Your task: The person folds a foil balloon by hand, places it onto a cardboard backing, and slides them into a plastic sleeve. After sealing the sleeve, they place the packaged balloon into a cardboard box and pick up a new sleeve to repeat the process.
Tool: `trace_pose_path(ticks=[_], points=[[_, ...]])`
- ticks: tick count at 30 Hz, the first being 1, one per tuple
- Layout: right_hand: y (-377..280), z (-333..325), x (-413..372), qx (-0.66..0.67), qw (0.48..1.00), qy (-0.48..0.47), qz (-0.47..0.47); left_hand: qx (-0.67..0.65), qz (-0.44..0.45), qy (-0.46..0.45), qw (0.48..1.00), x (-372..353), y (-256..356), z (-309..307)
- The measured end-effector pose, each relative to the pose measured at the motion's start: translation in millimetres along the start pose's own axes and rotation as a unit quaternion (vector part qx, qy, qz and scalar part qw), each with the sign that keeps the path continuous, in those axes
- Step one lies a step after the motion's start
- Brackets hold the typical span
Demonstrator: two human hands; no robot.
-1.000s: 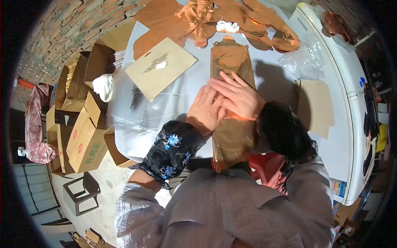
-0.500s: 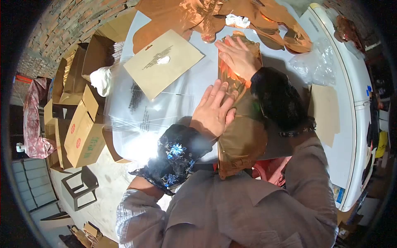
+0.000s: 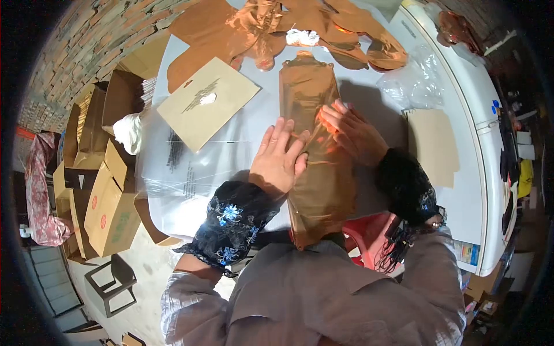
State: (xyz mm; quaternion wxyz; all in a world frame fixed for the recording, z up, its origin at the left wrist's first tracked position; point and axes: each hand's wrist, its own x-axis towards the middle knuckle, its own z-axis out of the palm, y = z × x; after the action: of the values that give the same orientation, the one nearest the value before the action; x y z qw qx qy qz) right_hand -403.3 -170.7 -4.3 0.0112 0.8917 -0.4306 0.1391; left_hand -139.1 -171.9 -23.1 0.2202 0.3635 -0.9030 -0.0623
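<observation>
A long, flat copper-coloured foil balloon lies lengthwise in front of me, its near end reaching my body. My left hand rests palm down on its left edge, fingers stretched and slightly apart. On the right edge lies my right hand, fingers extended and slightly bent, touching the foil where it shines orange. Neither hand grips anything. Left of the balloon, a beige card with dark print and a hang slot sits on a stack of clear plastic bags.
More copper foil pieces and a crumpled white bit lie at the table's far side. Clear plastic and beige cards are on the right. Cardboard boxes and a dark stool stand left; a red chair is below.
My right hand has slid from the balloon's upper part down to its right edge, uncovering the top end. The left hand stays on the left edge. The view has shifted slightly.
</observation>
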Motion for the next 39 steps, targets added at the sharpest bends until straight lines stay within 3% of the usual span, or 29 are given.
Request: trace_pose_path(ticks=[2, 5, 8, 9, 12, 13, 14, 16, 20, 21, 23, 24, 26, 28, 31, 34, 37, 39], points=[[16, 17, 6, -0.087, 0.996, 0.007, -0.024, 0.001, 0.002, -0.002, 1.000, 1, 0, 0], [22, 0, 38, -0.051, 0.978, -0.155, 0.132, 0.008, 0.001, -0.008, 1.000, 2, 2, -2], [67, 41, 27, -0.168, 0.982, 0.083, 0.024, 0.006, 0.002, -0.009, 1.000, 2, 1, -2], [67, 36, 35, -0.117, 0.989, 0.032, 0.084, 0.006, 0.001, -0.010, 1.000, 1, 1, -3], [78, 27, 61, 0.009, 0.982, 0.019, 0.187, 0.009, 0.006, -0.004, 1.000, 2, 2, -2], [82, 28, 60, -0.090, 0.987, 0.097, 0.086, 0.011, 0.008, -0.002, 1.000, 1, 1, 0], [80, 28, 48, -0.041, 0.981, 0.151, 0.111, 0.013, 0.010, 0.000, 1.000, 1, 0, 1], [16, -6, 26, 0.058, 0.952, 0.256, 0.159, 0.011, 0.020, 0.015, 1.000, 0, 0, 1], [-64, -51, -63, -0.030, 0.938, 0.205, 0.279, -0.001, 0.047, 0.032, 0.998, 4, -7, 8], [-57, -47, -95, 0.076, 0.897, 0.295, 0.322, 0.011, 0.077, 0.031, 0.997, 9, 0, 15], [-51, -60, -153, -0.046, 0.841, 0.327, 0.429, 0.024, 0.060, 0.042, 0.997, 3, -7, 12], [-53, -72, -176, -0.262, 0.798, 0.249, 0.482, 0.024, 0.054, 0.045, 0.997, 3, -5, 11], [-31, -59, -227, -0.238, 0.723, 0.271, 0.590, 0.026, 0.055, 0.039, 0.997, 4, -8, 11], [-25, -65, -244, -0.093, 0.653, 0.210, 0.722, 0.021, 0.039, 0.025, 0.999, 3, -8, 11], [-17, -66, -263, 0.014, 0.653, 0.298, 0.696, 0.022, 0.052, 0.050, 0.997, 4, -12, 16], [-4, -64, -288, -0.043, 0.663, 0.269, 0.697, -0.010, 0.068, 0.069, 0.995, 5, -11, 18], [6, -64, -309, 0.237, 0.645, 0.380, 0.619, -0.033, 0.075, 0.100, 0.992, 6, -15, 17], [-30, -82, -290, 0.386, 0.578, 0.480, 0.536, -0.032, 0.072, 0.088, 0.993, 5, -14, 14]])
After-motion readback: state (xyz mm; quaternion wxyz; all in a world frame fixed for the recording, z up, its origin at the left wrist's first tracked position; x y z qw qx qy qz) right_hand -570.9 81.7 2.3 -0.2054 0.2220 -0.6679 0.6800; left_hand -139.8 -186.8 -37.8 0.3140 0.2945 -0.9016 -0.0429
